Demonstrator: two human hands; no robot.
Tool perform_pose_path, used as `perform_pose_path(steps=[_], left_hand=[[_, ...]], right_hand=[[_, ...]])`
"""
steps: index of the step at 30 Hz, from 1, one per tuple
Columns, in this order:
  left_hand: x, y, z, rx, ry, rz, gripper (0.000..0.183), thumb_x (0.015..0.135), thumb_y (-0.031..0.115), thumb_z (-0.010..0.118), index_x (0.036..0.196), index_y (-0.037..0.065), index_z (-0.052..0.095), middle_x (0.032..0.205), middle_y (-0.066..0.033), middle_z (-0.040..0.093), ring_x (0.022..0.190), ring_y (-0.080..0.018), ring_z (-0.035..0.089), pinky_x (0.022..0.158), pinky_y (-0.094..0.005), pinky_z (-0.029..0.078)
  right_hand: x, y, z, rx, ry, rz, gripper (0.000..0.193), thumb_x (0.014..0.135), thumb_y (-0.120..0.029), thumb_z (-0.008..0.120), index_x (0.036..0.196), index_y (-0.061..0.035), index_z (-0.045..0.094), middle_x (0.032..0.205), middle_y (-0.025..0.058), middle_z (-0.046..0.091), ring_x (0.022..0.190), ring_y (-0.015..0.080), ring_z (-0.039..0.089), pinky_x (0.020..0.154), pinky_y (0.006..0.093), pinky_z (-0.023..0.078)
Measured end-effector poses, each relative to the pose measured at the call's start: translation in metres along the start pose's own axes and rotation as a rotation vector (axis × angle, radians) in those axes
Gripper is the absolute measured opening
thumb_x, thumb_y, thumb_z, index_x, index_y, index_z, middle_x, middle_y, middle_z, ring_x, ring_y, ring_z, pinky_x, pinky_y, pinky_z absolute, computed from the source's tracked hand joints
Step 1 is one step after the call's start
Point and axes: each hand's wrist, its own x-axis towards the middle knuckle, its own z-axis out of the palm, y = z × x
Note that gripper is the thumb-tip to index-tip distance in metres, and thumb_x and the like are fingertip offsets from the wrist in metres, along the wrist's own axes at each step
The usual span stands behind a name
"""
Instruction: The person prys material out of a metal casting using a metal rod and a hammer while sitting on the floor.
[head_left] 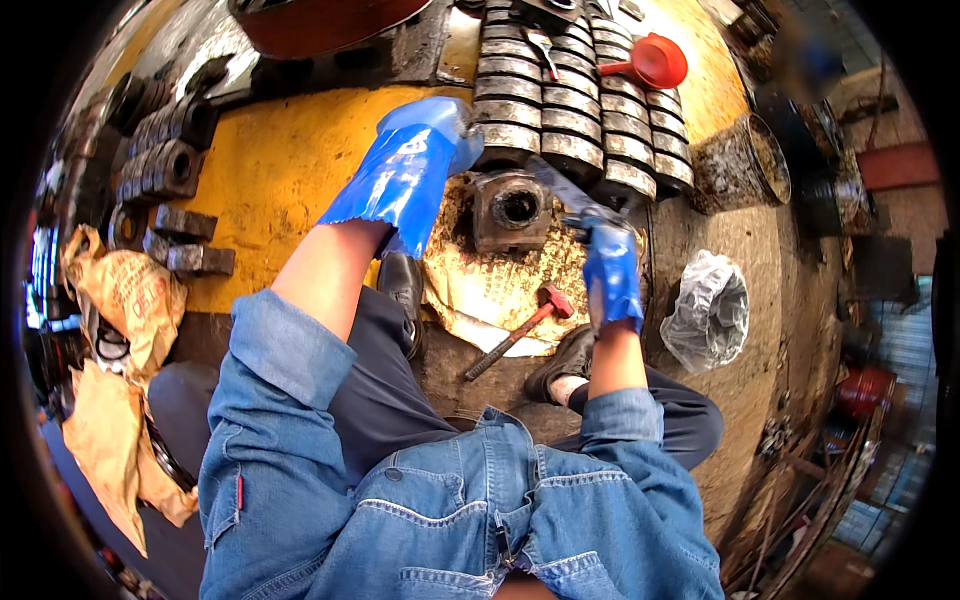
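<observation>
My left hand (pixel 430 130), in a long blue rubber glove smeared grey at the fingers, is curled beside the front end of the metal rows. What it grips, if anything, is hidden. My right hand (pixel 612 262), gloved in blue, is closed around the near end of a flat dark metal tool (pixel 562 187); its exact kind is unclear. The tool's far end reaches over the upper right edge of a square metal block (pixel 487 222) with a round hole. This block sits between my hands on oil-stained paper (pixel 460 290). A red-headed hammer (pixel 515 338) lies nearer me.
Rows of rounded metal parts (pixel 508 87) stand beyond the block, bearing a red dipper (pixel 657 62) and a brush (pixel 543 48). Rightward are a grimy bucket (pixel 738 165) and a clear plastic bag (pixel 706 310). More metal blocks (pixel 165 168) and brown paper sacks (pixel 125 300) lie left.
</observation>
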Motion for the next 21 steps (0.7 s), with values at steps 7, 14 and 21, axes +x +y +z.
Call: perform_pose_path(steps=[7,14,21], left_hand=[[0.000,0.014,-0.006,0.047,-0.126,-0.008,0.037,0.087,0.042,0.059,0.113,0.017,0.070,0.111,-0.0122,0.069,0.103,-0.0324,0.065,0.090,-0.0422,0.052],[-0.005,0.006,-0.007,0.070,-0.130,-0.051,0.035,0.087,0.040,0.058,0.112,0.017,0.070,0.108,-0.0130,0.070,0.099,-0.0337,0.066,0.087,-0.0429,0.053],[0.001,0.019,0.009,0.122,-0.141,-0.017,0.036,0.088,0.041,0.058,0.112,0.018,0.070,0.107,-0.0120,0.070,0.100,-0.0332,0.066,0.086,-0.0431,0.053]], right_hand=[[0.041,0.073,-0.017,-0.078,0.078,0.405,0.026,0.088,-0.026,0.071,0.086,-0.0001,0.069,0.065,0.0034,0.060,0.049,0.0109,0.044,0.044,0.0324,0.032],[0.049,0.026,-0.042,0.045,0.014,0.461,0.024,0.087,-0.025,0.072,0.087,-0.0011,0.069,0.066,0.0041,0.062,0.049,0.0107,0.046,0.043,0.0312,0.032],[0.075,0.033,-0.041,0.018,-0.083,0.469,0.022,0.087,-0.023,0.073,0.087,-0.0020,0.070,0.068,0.0048,0.064,0.048,0.0106,0.047,0.042,0.0301,0.033]])
